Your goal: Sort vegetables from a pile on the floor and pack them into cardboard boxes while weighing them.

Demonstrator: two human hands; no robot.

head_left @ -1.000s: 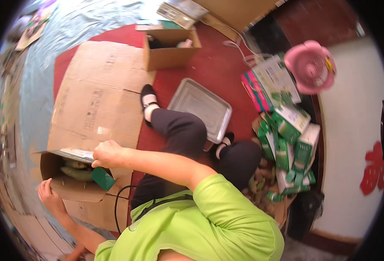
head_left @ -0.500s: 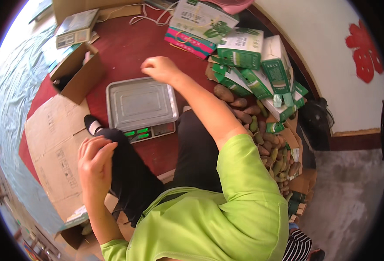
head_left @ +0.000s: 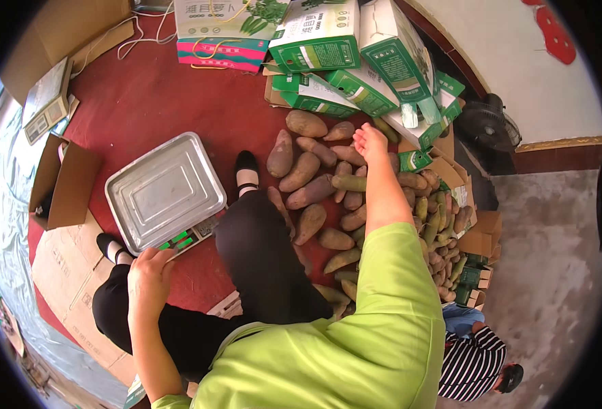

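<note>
My right hand (head_left: 371, 143) is stretched out over a heap of reddish-brown roots like sweet potatoes (head_left: 303, 172), its fingers slightly bent and apart, with nothing seen in them. Longer greenish roots (head_left: 349, 183) lie mixed in, just below the hand. My left hand (head_left: 148, 281) hovers over my left knee, by the near edge of a digital scale (head_left: 185, 240). Its fingers curve loosely and hold nothing that I can see. A bare metal tray (head_left: 166, 191) rests on the scale, whose green display is lit.
White-and-green cartons (head_left: 318, 41) are stacked beyond the heap. An open cardboard box (head_left: 66, 183) and a second scale (head_left: 46, 102) stand at the left, near flattened cardboard (head_left: 76, 286). A black fan (head_left: 488, 126) is by the wall. Another person in stripes (head_left: 473, 365) is at the lower right.
My right hand has moved from above the tray's far side to the right, over the roots. The view has turned right, showing more of the heap. My left hand stays near my left knee.
</note>
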